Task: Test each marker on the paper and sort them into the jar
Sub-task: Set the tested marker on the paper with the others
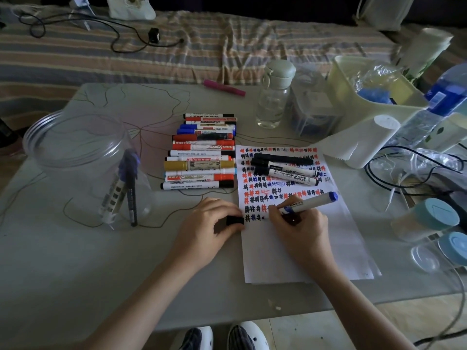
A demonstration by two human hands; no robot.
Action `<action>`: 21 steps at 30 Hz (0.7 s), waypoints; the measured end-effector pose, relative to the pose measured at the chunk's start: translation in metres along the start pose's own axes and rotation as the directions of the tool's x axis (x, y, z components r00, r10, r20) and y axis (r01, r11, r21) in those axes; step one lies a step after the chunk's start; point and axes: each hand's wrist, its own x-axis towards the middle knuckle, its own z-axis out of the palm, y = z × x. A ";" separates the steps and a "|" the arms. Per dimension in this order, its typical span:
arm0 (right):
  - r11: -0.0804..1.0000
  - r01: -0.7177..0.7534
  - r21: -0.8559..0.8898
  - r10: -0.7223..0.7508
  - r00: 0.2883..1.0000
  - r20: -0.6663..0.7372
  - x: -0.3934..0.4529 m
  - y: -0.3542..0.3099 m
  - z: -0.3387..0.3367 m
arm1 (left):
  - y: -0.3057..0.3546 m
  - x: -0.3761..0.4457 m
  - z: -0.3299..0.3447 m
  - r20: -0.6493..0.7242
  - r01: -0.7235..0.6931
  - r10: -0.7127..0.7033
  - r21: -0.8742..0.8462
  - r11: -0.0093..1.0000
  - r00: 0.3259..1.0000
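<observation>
My right hand [299, 224] grips a white marker [309, 202] with a blue end, its tip on the white paper [316, 248] at the end of a row of black marks. Next to it, my left hand [209, 223] pinches a black cap [235, 220] at the paper's left edge. Rows of red, blue and black test marks fill the sheet's upper half. Three black-capped markers [285, 168] lie across its top. A row of several markers [202, 152] lies left of the paper. The clear jar [83, 168] stands at the left with two markers [123, 188] inside.
A clear water bottle [274, 97] and a plastic box [313, 114] stand behind the paper. A pale bin [366, 87], a paper roll [361, 145], cables [404, 173] and blue-lidded jars [434, 221] crowd the right side. A pink marker [225, 87] lies at the table's far edge.
</observation>
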 end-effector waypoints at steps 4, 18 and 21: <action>0.999 -0.029 0.018 0.029 0.999 -0.013 0.001 -0.001 -0.001 | 0.001 0.000 0.000 -0.008 -0.001 0.001 -0.001 1.000 1.000; 0.909 -0.192 0.369 0.163 0.981 0.107 0.006 -0.025 -0.016 | 0.029 -0.014 -0.012 0.010 0.246 -0.278 -0.495 0.833 0.961; 0.853 -0.200 0.481 0.156 0.979 0.130 0.002 -0.039 -0.026 | 0.028 -0.023 -0.010 0.023 0.307 -0.340 -0.488 0.817 0.940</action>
